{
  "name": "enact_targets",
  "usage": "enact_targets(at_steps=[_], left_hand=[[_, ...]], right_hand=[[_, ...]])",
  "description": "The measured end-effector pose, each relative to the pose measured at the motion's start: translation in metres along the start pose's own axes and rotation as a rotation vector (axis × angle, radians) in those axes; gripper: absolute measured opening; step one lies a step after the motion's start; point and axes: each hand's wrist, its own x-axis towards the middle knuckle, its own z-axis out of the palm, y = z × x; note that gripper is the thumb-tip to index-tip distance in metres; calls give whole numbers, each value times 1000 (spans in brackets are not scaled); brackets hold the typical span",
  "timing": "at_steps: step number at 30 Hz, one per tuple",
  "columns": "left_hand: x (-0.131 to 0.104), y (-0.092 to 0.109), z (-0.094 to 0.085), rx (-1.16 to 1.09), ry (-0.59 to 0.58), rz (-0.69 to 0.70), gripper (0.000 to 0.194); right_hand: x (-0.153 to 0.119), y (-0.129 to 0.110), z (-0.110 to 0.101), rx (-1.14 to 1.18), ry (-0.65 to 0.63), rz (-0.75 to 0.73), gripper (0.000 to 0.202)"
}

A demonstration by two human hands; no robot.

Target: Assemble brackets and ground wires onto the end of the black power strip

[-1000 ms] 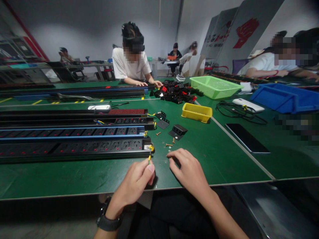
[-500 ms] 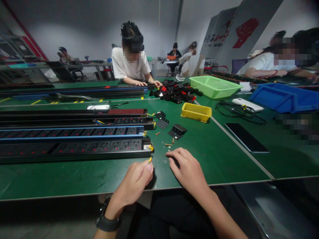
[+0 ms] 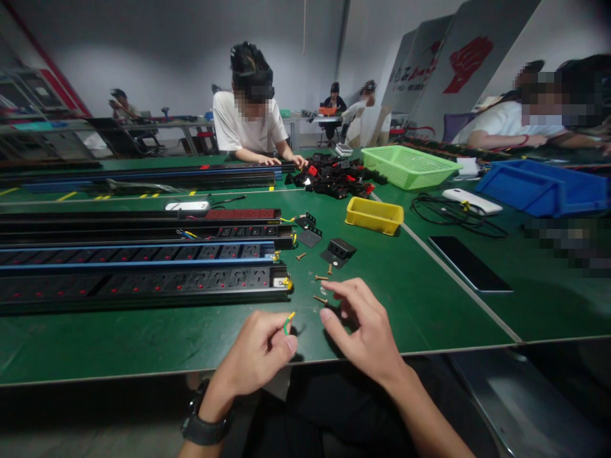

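Between the thumb and forefinger of my left hand [image 3: 260,350] is a short yellow-green wire [image 3: 287,323], its yellow tip pointing up. My right hand [image 3: 365,327] is open, thumb and forefinger apart on either side of a brass-coloured screw [image 3: 320,299] on the table. Several similar screws lie just beyond my fingertips. Left of my hands, a long black power strip [image 3: 191,287] has a yellow wire end [image 3: 287,283] at its right end. Behind it lies a blue-edged power strip [image 3: 224,252]. A black end bracket [image 3: 338,252] rests beyond the screws.
A yellow bin [image 3: 375,216], a green basket [image 3: 408,166] and a blue tray [image 3: 539,187] stand to the right. A phone [image 3: 470,263] lies on the green table. Across it, a person [image 3: 251,121] leans near a heap of black parts [image 3: 334,177].
My left hand has drawn slightly down and right, showing more of the wire. My right thumb and forefinger have spread apart, and a screw now shows between them.
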Motion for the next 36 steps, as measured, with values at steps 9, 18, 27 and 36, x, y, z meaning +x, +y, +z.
enact_targets(at_steps=[9,18,27,36], left_hand=[[2,2,4,155,-19,-4,30],[0,6,2,-9,11,-23,27],[1,5,0,-73,51,-75,41],[3,-1,6,-61,96,-157,29]], right_hand=[[-5,-4,13,179,-212,-162,8],[-8,-4,13,8,61,-349,17],[-9,-8,17,-143,37,-462,14],[-10,-7,19,-174,30,-415,13]])
